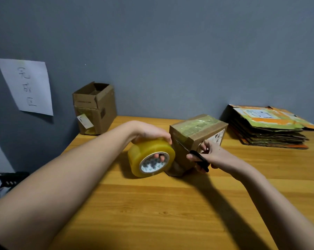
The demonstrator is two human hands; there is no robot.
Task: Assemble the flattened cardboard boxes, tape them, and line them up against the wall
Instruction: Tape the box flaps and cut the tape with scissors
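Desk [152, 204]: small taped cardboard box [197, 134] sits mid-desk toward the back edge. I note left hand [149, 132] gripping the tape roll [150, 157] just left of it, fingers through the core. Right hand [212, 156] grips black scissors [200, 160], blades pointing left at the tape between roll and box.

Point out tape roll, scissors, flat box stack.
tape roll [149, 150], head view, on its yellow outer winding.
scissors [201, 160], head view, on the black handle.
flat box stack [266, 127], head view, on the side edges of the stack.
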